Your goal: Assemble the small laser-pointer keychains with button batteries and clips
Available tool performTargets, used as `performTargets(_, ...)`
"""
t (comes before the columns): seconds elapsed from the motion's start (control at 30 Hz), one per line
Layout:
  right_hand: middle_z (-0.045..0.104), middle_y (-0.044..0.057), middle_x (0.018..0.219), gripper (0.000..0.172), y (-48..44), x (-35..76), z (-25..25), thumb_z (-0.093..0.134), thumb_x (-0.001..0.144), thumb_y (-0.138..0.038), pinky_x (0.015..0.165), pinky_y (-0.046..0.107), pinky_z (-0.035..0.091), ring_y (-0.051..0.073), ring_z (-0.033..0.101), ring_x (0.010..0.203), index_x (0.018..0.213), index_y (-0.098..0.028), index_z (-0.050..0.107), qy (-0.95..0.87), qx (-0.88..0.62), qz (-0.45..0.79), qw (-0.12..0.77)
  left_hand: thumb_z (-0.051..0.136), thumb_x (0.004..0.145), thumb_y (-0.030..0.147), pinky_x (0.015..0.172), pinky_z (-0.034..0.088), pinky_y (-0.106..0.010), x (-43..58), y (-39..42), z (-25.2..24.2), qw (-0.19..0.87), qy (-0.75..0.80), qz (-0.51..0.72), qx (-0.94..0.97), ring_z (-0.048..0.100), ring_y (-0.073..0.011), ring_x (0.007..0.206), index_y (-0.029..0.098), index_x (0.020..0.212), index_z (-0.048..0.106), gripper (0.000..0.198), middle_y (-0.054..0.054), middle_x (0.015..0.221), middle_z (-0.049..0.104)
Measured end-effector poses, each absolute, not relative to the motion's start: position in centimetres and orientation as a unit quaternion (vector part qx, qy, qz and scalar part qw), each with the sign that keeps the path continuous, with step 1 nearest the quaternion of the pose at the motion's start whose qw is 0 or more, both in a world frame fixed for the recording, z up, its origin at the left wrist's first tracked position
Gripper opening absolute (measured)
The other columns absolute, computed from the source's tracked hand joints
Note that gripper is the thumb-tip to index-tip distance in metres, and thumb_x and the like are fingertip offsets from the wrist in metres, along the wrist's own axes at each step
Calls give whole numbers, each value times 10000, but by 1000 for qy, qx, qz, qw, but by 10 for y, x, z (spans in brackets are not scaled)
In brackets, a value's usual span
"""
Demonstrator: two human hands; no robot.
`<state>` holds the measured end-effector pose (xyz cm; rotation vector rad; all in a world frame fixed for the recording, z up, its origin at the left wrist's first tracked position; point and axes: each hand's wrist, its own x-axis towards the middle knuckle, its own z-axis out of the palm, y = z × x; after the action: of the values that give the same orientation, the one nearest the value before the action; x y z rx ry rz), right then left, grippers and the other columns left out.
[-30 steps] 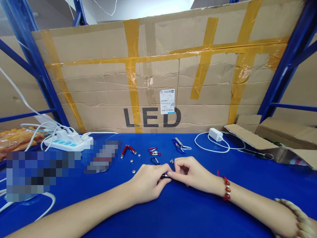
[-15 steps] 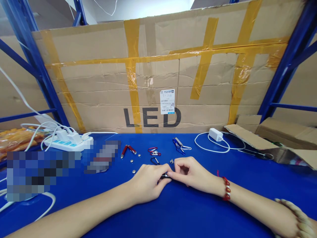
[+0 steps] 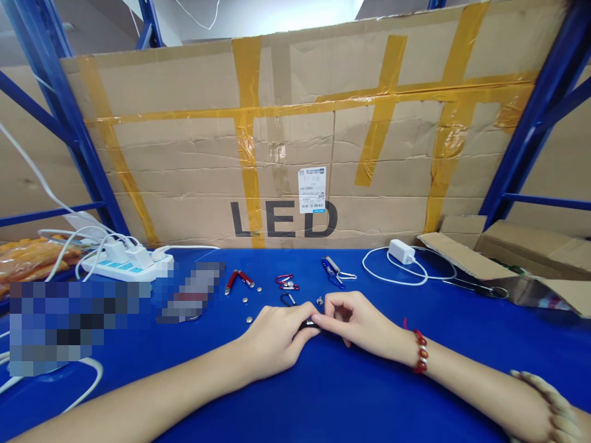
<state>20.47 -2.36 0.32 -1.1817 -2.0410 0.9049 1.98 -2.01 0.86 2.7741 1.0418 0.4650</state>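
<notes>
My left hand is closed around a small black tube with a shiny end, mostly hidden by the fingers. At the tube's right end, the thumb and fingertips of my right hand pinch together against it. Just beyond my hands lie a black carabiner clip and a small silver metal part. Several round silver discs are scattered to the left. Farther back are red carabiner clips, two red tubes, and blue and silver tubes with clips.
On the left are a white power strip with cables and a blurred-out flat item. A white charger with its cord, scissors and an opened carton are on the right. A large cardboard sheet stands behind the blue table.
The black tube has turned or tilted slightly between my fingers, and my right fingertips have shifted a little on its end. Everything else stays where it was.
</notes>
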Motion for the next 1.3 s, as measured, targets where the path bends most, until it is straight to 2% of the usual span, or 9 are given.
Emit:
performTargets(0.17, 464, -55, 438, 357, -22, 206, 5, 523, 773, -476, 388, 153, 306, 57, 446, 368, 617, -160, 469, -762, -442, 347, 321, 353, 900, 260, 626, 420, -240, 20, -20, 10, 87, 347, 151, 921, 627, -171, 763, 235, 980, 474, 148, 13, 895, 652)
performTargets(0.43, 472, -63, 395, 306, -21, 204, 9, 585, 742, -405, 386, 149, 290, 51, 423, 346, 600, -154, 483, -742, -439, 381, 333, 359, 901, 264, 599, 411, -221, 20, -19, 11, 85, 341, 164, 922, 632, -164, 752, 252, 1000, 482, 159, 29, 885, 654)
performTargets(0.7, 478, -55, 398, 309, -19, 205, 7, 589, 737, -413, 394, 155, 301, 60, 443, 355, 597, -153, 496, -742, -443, 376, 335, 370, 895, 272, 586, 414, -213, 21, -22, 14, 86, 358, 155, 917, 638, -166, 746, 261, 1029, 483, 176, 31, 877, 662)
performTargets(1.3, 477, -56, 451, 327, -19, 206, 3, 584, 735, -437, 391, 150, 293, 49, 438, 361, 609, -151, 486, -750, -434, 384, 317, 346, 902, 277, 603, 412, -226, 19, -20, 10, 81, 333, 157, 926, 627, -163, 753, 242, 985, 474, 157, 21, 882, 653)
